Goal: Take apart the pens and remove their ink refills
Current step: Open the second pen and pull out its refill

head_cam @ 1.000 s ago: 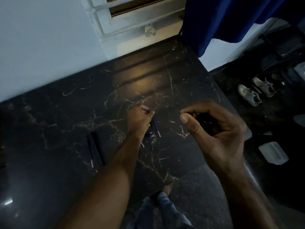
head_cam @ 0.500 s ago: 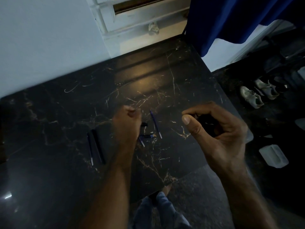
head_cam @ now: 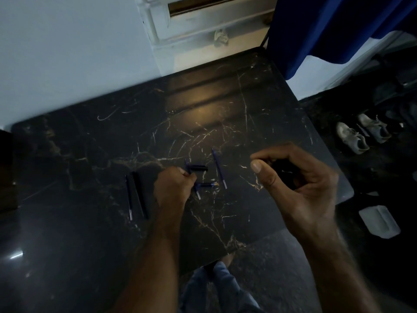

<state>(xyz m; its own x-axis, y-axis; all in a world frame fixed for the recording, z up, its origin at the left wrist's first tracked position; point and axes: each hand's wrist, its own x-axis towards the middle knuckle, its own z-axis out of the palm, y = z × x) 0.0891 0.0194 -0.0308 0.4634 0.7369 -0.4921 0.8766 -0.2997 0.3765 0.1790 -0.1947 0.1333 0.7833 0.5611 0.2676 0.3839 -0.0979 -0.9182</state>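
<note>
We see a black veined counter [head_cam: 90,154] filling most of the frame, its far edge against a pale wall. A blue curtain [head_cam: 327,26] hangs at the upper right.

The right hand [head_cam: 300,184] hovers at centre right, above the counter's near right corner. Its fingers are curled and the thumb tip meets the forefinger. A dark shape sits in the hollow of the grip, but in this dim light we cannot tell whether it is a pen part or shadow.

The left hand [head_cam: 174,186] rests as a fist at the centre of the counter. Its grip is closed round a blue refill [head_cam: 197,193], which runs from upper left to lower right with its pale tip toward the lower edge of the frame.

A pair of pale shoes [head_cam: 361,134] stands on the floor at the right, with a white tub [head_cam: 379,220] below them.

Left of the fist lies a black barrel [head_cam: 140,195], its long axis nearly vertical in the frame. A second refill [head_cam: 129,197] lies just beside it and parallel, tip downward. Right of the fist a third refill [head_cam: 219,169] lies free, slanting the same way as the held one, pale tip at its lower end. Between them lie two short dark pieces, both horizontal: an upper piece [head_cam: 198,168] and a lower piece [head_cam: 206,184].
</note>
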